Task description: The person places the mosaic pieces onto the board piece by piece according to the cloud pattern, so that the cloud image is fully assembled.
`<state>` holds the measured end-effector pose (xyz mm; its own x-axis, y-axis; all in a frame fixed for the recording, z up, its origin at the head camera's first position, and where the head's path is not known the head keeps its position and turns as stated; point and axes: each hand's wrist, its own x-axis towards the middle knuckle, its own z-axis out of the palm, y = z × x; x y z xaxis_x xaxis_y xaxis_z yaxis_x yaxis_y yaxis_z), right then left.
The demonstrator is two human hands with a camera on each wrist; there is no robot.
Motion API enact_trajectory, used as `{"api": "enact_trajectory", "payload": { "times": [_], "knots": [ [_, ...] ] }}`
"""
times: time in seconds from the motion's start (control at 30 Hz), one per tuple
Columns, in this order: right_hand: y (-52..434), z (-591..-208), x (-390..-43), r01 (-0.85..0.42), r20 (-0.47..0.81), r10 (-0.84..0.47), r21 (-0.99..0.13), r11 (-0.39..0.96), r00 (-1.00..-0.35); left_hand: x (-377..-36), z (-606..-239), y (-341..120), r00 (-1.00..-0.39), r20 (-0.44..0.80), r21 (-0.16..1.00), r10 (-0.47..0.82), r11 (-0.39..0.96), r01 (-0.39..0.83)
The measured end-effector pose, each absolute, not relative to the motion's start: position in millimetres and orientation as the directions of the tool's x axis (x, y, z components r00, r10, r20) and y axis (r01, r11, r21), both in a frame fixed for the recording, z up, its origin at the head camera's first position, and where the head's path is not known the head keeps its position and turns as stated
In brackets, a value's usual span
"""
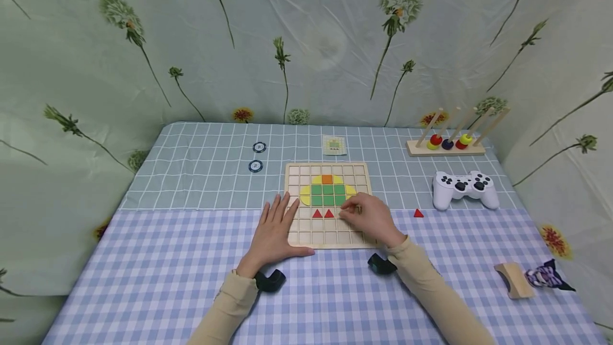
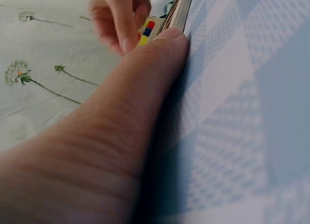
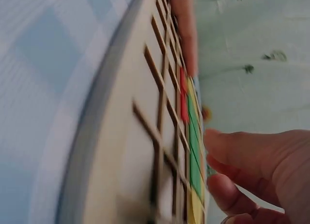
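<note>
In the head view a square wooden grid board [image 1: 354, 238] lies on the table with green squares [image 1: 328, 195], yellow curved pieces, one orange square [image 1: 327, 179] and two red triangles [image 1: 323, 214] in its cells. My left hand [image 1: 274, 233] rests spread along the board's left edge, thumb by the near left corner. Over the right part of the board my right hand [image 1: 369, 216] is bent, fingertips low beside the triangles. The right wrist view shows its thumb and fingers [image 3: 225, 141] close together; I cannot tell whether they pinch a small piece.
Right of the board lies a loose red triangle [image 1: 418, 213]. Behind it are a game controller [image 1: 464, 189] and a peg stand [image 1: 445, 148] with colored beads. A printed card [image 1: 334, 145] and two round chips [image 1: 257, 156] lie beyond the board. A wooden block [image 1: 514, 280] sits far right.
</note>
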<state>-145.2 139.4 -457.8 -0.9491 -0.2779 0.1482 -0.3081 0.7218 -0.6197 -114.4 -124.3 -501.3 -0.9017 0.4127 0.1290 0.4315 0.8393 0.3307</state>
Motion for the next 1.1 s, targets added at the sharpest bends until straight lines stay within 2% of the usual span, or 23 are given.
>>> {"api": "enact_trajectory", "payload": {
  "times": [0.43,0.57,0.7,0.93,1.1],
  "knots": [
    [226.1,-449.2,-131.0,-0.087,0.167,0.003,-0.530,0.844,-0.986,-114.9,-502.9,-126.8,-0.901,0.136,0.326,0.412,0.840,0.434],
    [243.4,-445.8,-126.6,-0.019,0.132,0.056,-0.510,0.860,-0.990,-115.0,-502.5,-126.6,-0.901,0.139,0.325,0.412,0.840,0.434],
    [253.6,-444.3,-122.9,0.077,0.044,0.111,-0.481,0.873,-0.993,-115.3,-502.2,-126.1,-0.901,0.140,0.332,0.411,0.838,0.434],
    [261.5,-447.8,-119.6,0.166,-0.060,0.156,-0.445,0.880,-0.986,-116.0,-503.0,-125.7,-0.905,0.123,0.327,0.407,0.845,0.424],
    [264.3,-453.2,-117.7,0.161,-0.030,0.166,-0.454,0.876,-0.986,-116.0,-502.9,-124.7,-0.905,0.120,0.332,0.408,0.842,0.424]
  ]
}}
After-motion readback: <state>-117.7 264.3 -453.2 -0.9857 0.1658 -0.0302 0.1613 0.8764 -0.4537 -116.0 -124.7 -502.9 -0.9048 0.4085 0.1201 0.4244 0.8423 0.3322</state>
